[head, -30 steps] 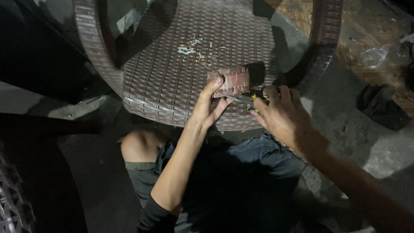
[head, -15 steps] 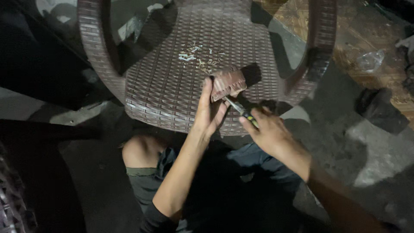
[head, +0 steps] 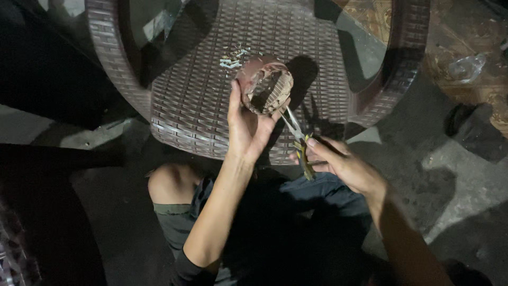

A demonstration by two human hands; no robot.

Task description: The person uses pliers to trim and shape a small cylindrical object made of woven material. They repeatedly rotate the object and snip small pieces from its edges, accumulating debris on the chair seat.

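Left hand [head: 247, 130]: gripping a round brownish ring-shaped part [head: 266, 86], lifting it above the woven chair seat [head: 211, 100].
Right hand [head: 341, 164]: clasping pliers [head: 297, 139], tips touching the part's lower rim.
Seat: carrying pale scraps [head: 233, 57].

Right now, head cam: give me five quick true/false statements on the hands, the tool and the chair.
1. The left hand holds a round ring-shaped part over the chair seat. True.
2. The right hand is empty. False: it has pliers in its grip, by the yellow-striped handles.
3. The pliers' tip points up toward the ring-shaped part. True.
4. The chair seat is smooth white plastic. False: it is dark brown with a woven pattern.
5. Small pale scraps lie on the seat beyond the ring-shaped part. True.
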